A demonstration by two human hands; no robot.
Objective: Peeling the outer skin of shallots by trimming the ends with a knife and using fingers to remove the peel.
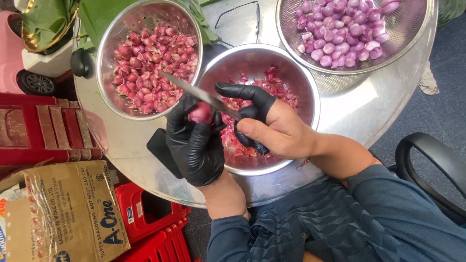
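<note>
Black-gloved left hand has its fingers closed around a shallot. Right hand clamps the knife; best to keep the blade shallow, peeling over the middle bowl.

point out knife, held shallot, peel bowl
knife point(194, 91), head view, mid blade
shallot point(200, 113), head view, exposed red top
peel bowl point(252, 60), head view, bare inner wall

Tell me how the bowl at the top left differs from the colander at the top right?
The top-left bowl has solid steel walls; the colander is perforated all over. The bowl holds dark red shallots with their skins on; the colander holds pale purple peeled shallots. The bowl sits wholly in view, while the colander is cut off by the picture's top edge. Both are round, shiny metal and rest on the same round metal table.
</note>
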